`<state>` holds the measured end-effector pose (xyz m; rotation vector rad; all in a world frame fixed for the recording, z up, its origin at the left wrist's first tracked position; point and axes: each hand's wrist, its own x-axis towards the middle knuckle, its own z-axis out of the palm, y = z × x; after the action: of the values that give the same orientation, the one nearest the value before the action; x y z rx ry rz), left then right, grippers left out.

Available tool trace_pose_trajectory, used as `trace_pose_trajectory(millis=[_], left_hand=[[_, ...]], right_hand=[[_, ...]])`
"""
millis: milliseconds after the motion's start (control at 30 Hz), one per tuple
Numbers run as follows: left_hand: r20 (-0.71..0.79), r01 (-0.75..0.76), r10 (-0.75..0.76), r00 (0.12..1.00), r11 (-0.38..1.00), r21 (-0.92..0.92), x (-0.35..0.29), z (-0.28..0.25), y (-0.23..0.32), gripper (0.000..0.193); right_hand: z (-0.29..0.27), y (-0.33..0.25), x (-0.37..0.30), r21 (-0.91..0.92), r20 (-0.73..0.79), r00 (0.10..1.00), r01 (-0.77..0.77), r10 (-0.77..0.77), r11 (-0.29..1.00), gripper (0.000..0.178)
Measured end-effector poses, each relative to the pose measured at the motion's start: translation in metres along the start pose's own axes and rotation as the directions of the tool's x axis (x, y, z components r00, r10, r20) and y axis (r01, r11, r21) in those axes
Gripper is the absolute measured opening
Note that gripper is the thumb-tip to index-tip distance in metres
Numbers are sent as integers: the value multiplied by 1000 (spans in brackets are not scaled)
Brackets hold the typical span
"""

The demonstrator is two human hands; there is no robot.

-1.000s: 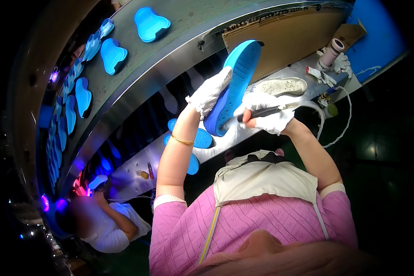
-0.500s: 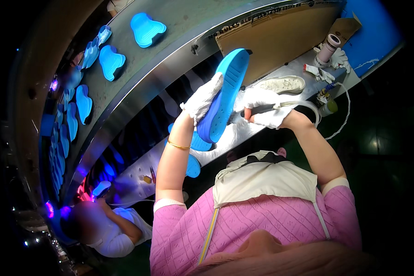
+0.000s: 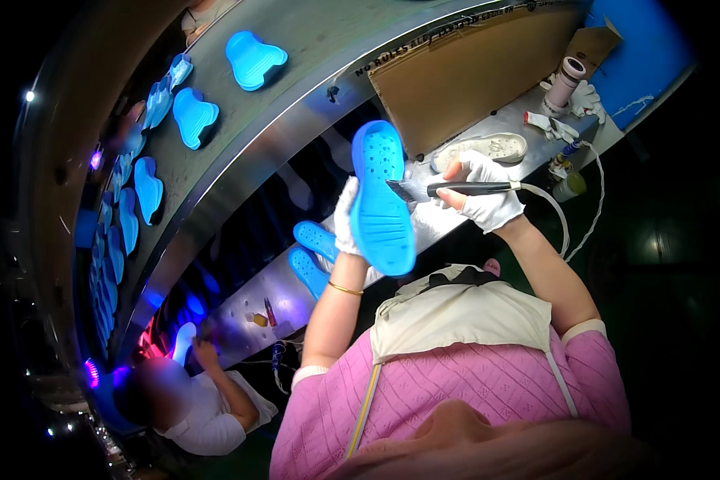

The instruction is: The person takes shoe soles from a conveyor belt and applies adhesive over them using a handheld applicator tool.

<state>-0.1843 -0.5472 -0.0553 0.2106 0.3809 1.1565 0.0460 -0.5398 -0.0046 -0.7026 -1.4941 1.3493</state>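
My left hand (image 3: 346,220), in a white glove, holds a bright blue shoe sole (image 3: 382,200) upright with its dotted underside facing me. My right hand (image 3: 486,194), also gloved, grips a dark brush tool (image 3: 448,190) with a white hose; its flat tip touches the sole's right edge. Two more blue soles (image 3: 310,252) lie on the steel bench just behind my left hand.
A white sole (image 3: 482,149) lies on the bench by a brown cardboard sheet (image 3: 472,72). Small bottles and a tape roll (image 3: 568,80) stand at the right. Several blue soles (image 3: 252,58) ride a curved steel conveyor. Another person (image 3: 188,404) works at lower left.
I have turned the blue sole from edge-on to face me, and lowered it a little. My right hand has brought the brush tip against its edge.
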Motion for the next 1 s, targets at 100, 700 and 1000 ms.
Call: trace_pose_trajectory(millis=[100,700,1000], left_hand=[[180,-86,79,980,996,30,-4,0,-26,66],[104,-290,279,955,950,115,5,21,-29,87],[66,-342,340,938,939,33,11,9,-6,88]], right_hand=[[5,3,9,-62,-99,984,144,-150,988,19],[43,-6,-7,-171,78,977,207,-197,963,20],[39,-12,-19,-149,190,981,80,-51,986,18]])
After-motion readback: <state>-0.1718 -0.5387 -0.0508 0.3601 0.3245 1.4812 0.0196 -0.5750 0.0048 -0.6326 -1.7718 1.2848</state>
